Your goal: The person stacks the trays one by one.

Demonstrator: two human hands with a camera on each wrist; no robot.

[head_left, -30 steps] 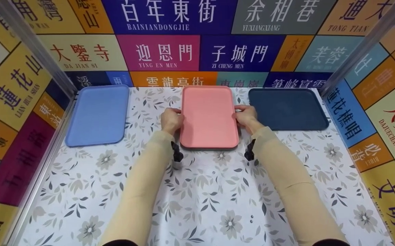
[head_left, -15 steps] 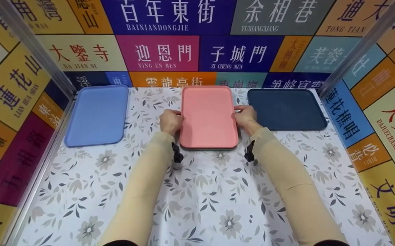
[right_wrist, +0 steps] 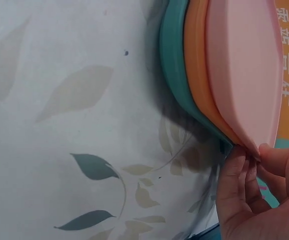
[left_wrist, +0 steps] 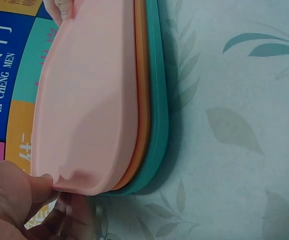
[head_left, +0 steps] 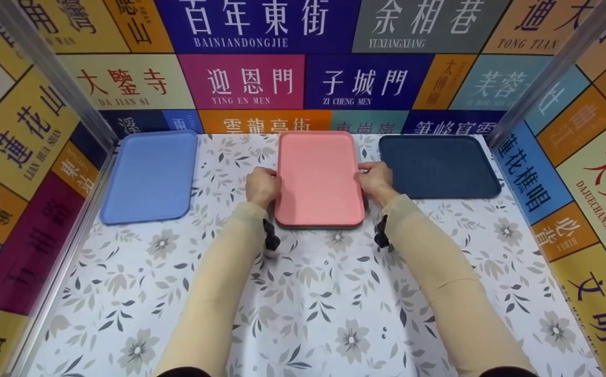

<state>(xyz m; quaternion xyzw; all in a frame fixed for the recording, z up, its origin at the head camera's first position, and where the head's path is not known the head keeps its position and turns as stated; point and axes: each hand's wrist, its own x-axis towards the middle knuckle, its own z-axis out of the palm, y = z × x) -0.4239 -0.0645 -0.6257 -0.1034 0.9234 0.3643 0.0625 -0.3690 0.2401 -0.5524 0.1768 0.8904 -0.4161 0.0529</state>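
Observation:
A pink tray (head_left: pixel 319 178) lies on top of a stack in the middle of the table's far side. Under it are an orange tray (left_wrist: pixel 143 75) and a teal tray (left_wrist: pixel 158 100), their edges showing as bands in both wrist views. My left hand (head_left: pixel 262 186) pinches the pink tray's left edge, thumb on the rim and fingers below it. At the opposite edge my right hand (head_left: pixel 377 180) does the same; its thumb (right_wrist: pixel 272 156) presses the pink rim, and its fingers curl beneath, close by the lower trays' edges.
A light blue tray (head_left: pixel 151 178) lies at the far left. To the right of the stack is a dark navy tray (head_left: pixel 441 167), placed crosswise near my right hand. A flowered cloth (head_left: pixel 303 303) covers the table, and panels with printed characters (head_left: pixel 240 81) wall its back and sides.

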